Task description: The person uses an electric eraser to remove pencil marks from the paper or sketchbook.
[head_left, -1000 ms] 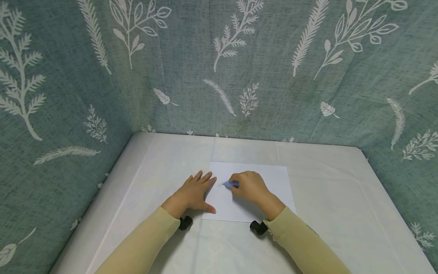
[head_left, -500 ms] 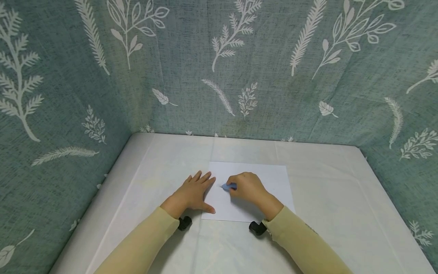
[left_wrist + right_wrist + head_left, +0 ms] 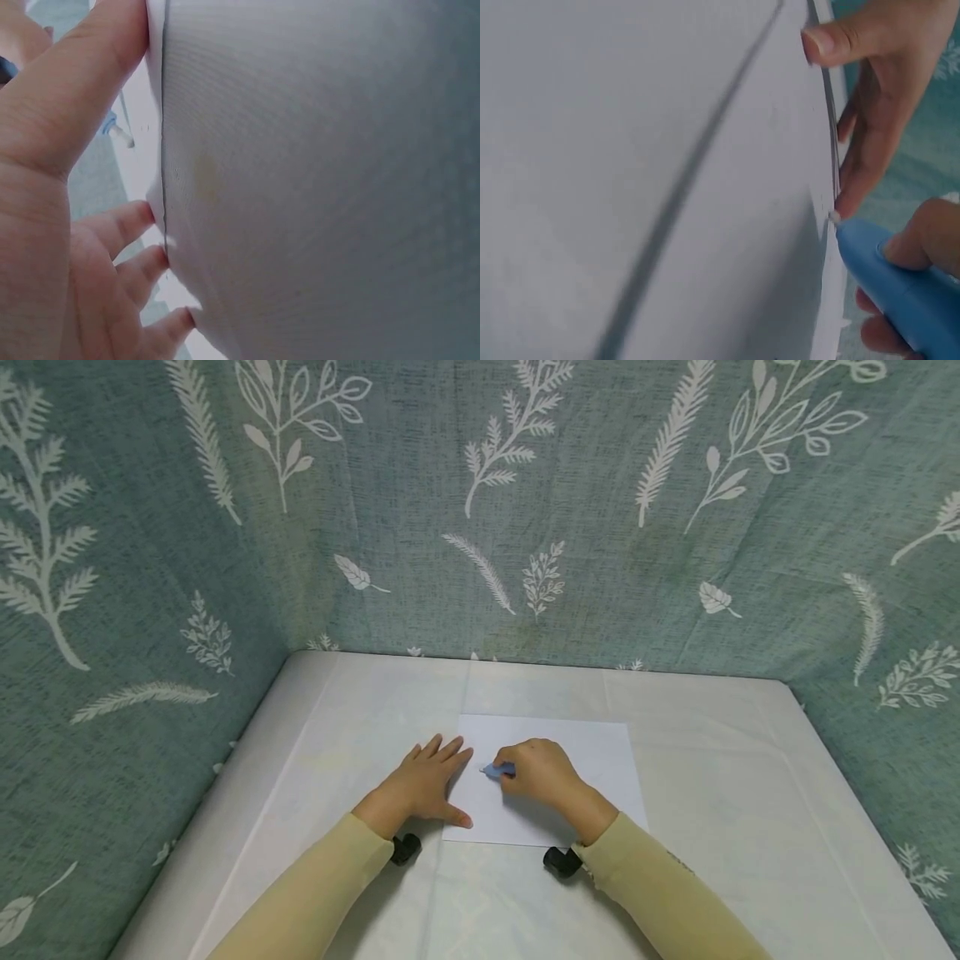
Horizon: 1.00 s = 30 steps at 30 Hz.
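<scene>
A white sheet of paper (image 3: 592, 752) lies on the white-covered table. My left hand (image 3: 423, 785) rests with spread fingers over the sheet's left edge. In my right hand (image 3: 543, 772) I grip a blue electric eraser (image 3: 497, 770), its tip pointing left onto the paper. The right wrist view shows the eraser (image 3: 889, 274) up close: a fat blue body with a small white tip at the paper, and a fingertip on its button. Faint grey marks show on the paper near the tip. In the left wrist view the eraser's white tip (image 3: 122, 136) appears behind my left thumb.
White cloth covers the table (image 3: 720, 777) on all sides of the paper. Green leaf-patterned fabric (image 3: 420, 568) hangs behind and at both sides. Black wrist cameras (image 3: 406, 849) sit under both cuffs, the right one near the paper's bottom edge.
My right hand has slid slightly left and down over the paper with the eraser, closer to my left hand. The left hand has stayed in place.
</scene>
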Available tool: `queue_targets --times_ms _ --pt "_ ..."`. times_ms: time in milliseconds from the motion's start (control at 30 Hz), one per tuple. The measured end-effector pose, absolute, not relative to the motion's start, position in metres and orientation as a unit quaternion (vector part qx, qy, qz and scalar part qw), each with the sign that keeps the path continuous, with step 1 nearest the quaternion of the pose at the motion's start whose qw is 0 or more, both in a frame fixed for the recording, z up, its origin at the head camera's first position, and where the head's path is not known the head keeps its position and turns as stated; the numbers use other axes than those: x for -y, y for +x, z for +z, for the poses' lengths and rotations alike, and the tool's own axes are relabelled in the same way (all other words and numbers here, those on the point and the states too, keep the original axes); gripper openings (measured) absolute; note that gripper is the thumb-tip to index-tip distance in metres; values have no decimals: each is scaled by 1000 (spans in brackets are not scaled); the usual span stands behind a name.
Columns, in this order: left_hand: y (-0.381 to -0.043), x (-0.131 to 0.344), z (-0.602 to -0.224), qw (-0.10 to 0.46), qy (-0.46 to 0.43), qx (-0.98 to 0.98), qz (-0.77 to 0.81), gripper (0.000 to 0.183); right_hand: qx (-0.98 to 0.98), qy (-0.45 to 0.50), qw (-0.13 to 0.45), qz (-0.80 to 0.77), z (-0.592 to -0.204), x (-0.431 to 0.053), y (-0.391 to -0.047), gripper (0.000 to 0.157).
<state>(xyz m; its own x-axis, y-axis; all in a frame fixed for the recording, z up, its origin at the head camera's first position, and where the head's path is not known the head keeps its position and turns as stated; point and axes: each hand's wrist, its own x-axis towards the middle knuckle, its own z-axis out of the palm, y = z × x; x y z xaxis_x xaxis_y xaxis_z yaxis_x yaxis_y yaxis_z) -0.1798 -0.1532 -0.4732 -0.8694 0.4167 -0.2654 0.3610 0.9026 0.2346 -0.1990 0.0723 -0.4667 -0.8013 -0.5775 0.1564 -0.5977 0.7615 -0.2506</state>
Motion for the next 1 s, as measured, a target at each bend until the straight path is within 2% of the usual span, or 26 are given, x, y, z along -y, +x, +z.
queue_targets --times_ms 433,1000 --pt "-181 154 -477 156 196 -964 83 117 943 297 48 142 -465 -72 -199 16" --pt "-180 154 -476 155 202 -963 85 117 937 317 33 142 -465 -69 -198 17"
